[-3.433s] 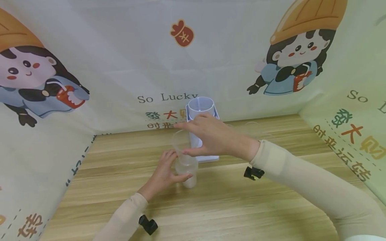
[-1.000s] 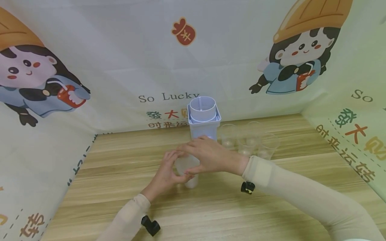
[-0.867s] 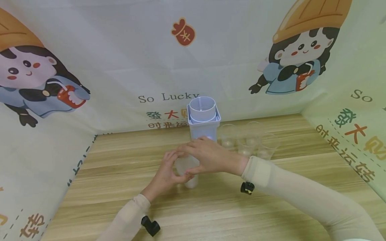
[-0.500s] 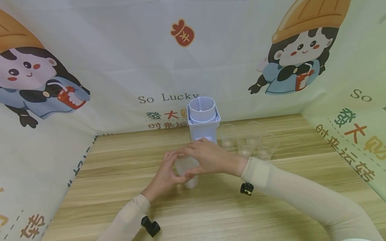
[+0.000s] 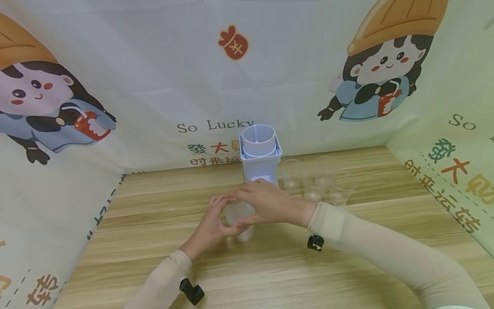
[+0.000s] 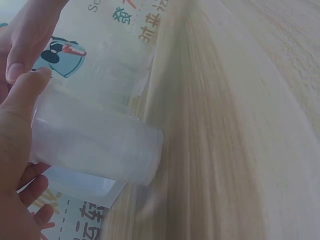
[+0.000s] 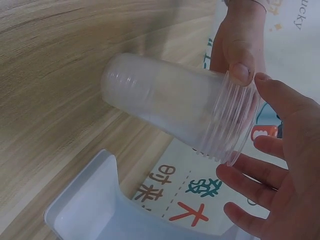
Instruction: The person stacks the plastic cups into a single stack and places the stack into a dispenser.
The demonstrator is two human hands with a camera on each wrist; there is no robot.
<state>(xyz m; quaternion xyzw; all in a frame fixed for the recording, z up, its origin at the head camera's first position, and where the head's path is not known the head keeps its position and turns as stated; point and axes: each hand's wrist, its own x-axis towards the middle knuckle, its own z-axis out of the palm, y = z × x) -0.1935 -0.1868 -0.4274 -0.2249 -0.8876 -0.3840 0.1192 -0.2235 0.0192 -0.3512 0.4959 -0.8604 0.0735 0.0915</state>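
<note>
Watching remotely, I saw the left hand point(image 5: 211, 222) curled round nested plastic cups point(image 7: 170, 102) at seven o'clock from the pale-blue holder point(image 5: 260, 166); the right hand point(image 5: 270, 201), half curled, held their rims point(image 7: 231, 117). I judged light, even pressure best, lest the thin plastic buckle.

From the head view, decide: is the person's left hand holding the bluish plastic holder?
No: the left hand grips the stack of translucent plastic cups.

We see a booth-like work spot: pale sheets point(image 5: 166, 60) printed with cartoon figures point(image 5: 372, 79) and "So Lucky" lettering point(image 5: 220, 125) wall in a wood-grain bench point(image 5: 270, 274) at the back and both sides. Whether a home or workshop surrounds it, we cannot tell.
</note>
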